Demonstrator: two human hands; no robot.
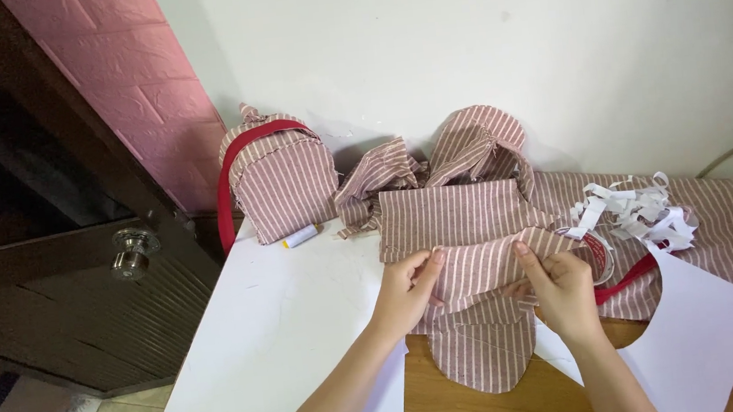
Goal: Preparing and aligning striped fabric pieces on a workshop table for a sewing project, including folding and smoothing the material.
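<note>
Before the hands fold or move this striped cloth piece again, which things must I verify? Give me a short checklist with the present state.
1. Left hand pinches the striped cloth piece: ok.
2. Right hand grips the same piece: ok.
3. Top edge flat between the hands: ok.
4. Red strap free of the piece: cannot tell, it runs beneath.
5. White paper strips lie apart from the hands: ok.
6. Thread spool away from the table edge: ok.
</note>
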